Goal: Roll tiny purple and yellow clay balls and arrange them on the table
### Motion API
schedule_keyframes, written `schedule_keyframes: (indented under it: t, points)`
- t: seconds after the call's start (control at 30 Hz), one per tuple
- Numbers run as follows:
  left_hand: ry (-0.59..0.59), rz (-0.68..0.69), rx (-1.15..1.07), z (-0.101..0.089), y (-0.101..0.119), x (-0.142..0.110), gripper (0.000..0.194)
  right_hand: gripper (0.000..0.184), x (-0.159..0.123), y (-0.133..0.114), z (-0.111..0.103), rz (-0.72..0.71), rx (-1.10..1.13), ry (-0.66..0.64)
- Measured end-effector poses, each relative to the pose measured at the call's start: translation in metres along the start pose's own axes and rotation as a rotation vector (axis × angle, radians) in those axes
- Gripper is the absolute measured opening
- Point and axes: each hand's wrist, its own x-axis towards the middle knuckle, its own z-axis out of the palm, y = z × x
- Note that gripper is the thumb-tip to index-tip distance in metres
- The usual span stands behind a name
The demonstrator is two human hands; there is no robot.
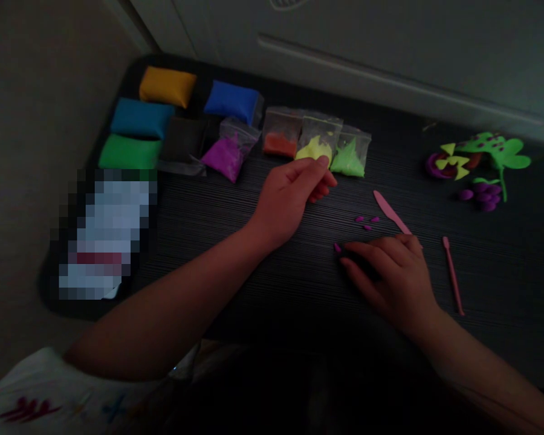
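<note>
My left hand (294, 190) reaches across the dark table (263, 260) and pinches the lower edge of a clear bag of yellow clay (318, 142). My right hand (390, 275) rests palm down on the table, fingers together, with a small purple clay bit (338, 247) at its fingertips. A few more purple bits (366, 222) lie just beyond it. A pink plastic knife (390, 211) lies partly under my right hand. Right of that hand lies a thin pink stick tool (453, 276).
Bags of clay line the far left: orange-yellow (167, 86), blue (233, 101), teal (140, 118), green (129, 151), black (184, 139), purple (229, 154), orange-red (281, 136), light green (351, 157). A clay figure (480, 163) of green, yellow and purple pieces sits far right. A blurred-out patch (102, 235) covers the left.
</note>
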Motion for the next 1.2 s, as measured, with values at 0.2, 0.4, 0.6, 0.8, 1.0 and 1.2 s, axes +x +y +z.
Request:
schedule_keyframes:
  t: [0.2, 0.4, 0.6, 0.8, 1.0, 1.2]
  points:
    - [0.008, -0.001, 0.019, 0.001, 0.000, 0.000, 0.034, 0.019, 0.005, -0.003, 0.006, 0.023, -0.068, -0.013]
    - [-0.017, -0.017, 0.022, -0.001, -0.002, -0.001, 0.031, 0.016, 0.010, -0.004, 0.008, 0.022, -0.099, -0.010]
    - [-0.054, 0.001, 0.064, -0.004, -0.005, -0.001, 0.030, 0.022, 0.014, -0.006, 0.009, 0.083, -0.197, 0.006]
    - [-0.256, 0.149, 0.534, -0.006, 0.007, -0.009, 0.024, 0.028, 0.022, 0.009, -0.013, 0.162, -0.102, 0.054]
    - [-0.582, 0.312, 1.113, -0.010, 0.018, -0.020, 0.037, 0.019, 0.036, 0.021, -0.022, 0.252, -0.015, 0.001]
    - [-0.622, 0.366, 1.218, -0.004, 0.014, -0.026, 0.023, 0.021, 0.034, 0.018, -0.008, 0.245, -0.080, -0.021]
